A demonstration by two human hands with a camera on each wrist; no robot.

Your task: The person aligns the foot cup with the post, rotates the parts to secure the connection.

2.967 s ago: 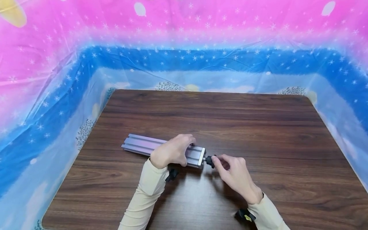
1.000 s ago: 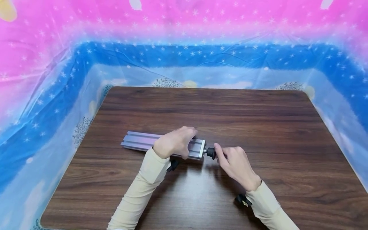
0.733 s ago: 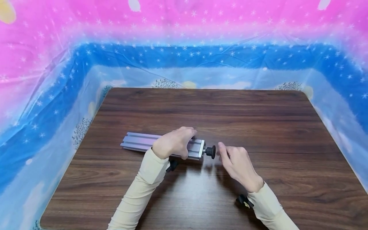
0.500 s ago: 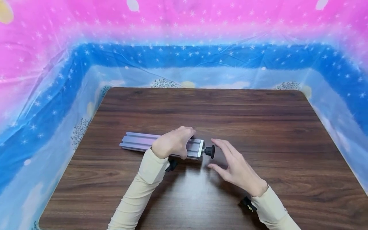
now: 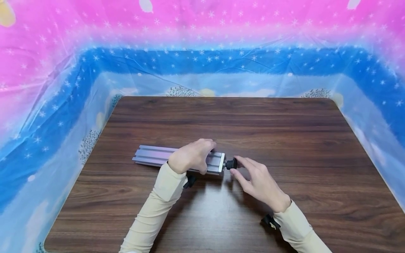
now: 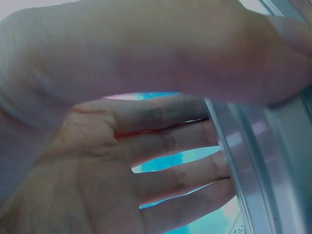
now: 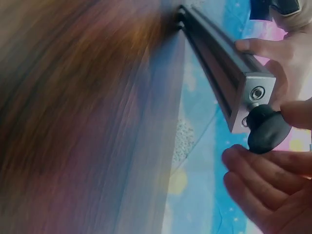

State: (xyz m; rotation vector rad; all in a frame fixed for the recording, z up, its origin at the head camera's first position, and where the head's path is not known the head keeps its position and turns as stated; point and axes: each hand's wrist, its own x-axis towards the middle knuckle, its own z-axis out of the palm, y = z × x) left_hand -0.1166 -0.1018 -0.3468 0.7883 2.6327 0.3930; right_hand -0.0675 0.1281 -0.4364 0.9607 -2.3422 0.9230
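Observation:
A long silver aluminium profile (image 5: 155, 154) with grooves lies on the table, slightly slanted. My left hand (image 5: 191, 156) holds it near its right end, thumb on the near side and fingers over the far side. In the left wrist view the fingertips rest along the edge of the profile (image 6: 261, 161). A black round knob (image 5: 231, 164) sticks out on a short metal shaft from the profile's end plate (image 5: 222, 163). My right hand (image 5: 263, 182) pinches the knob between thumb and fingers. The right wrist view shows bolts in the end plate (image 7: 243, 105) beside the knob (image 7: 267, 129).
The dark wood table (image 5: 221, 123) has rounded far corners. A pink and blue patterned cloth (image 5: 202, 63) hangs round its back and sides. Black wrist devices (image 5: 269, 222) sit under both cream sleeves (image 5: 299, 225).
My right hand has let go of the knob, drawn back, spread its fingers, and come round the knob again. The left hand keeps its hold; the profile looks nearly unmoved over the last second.

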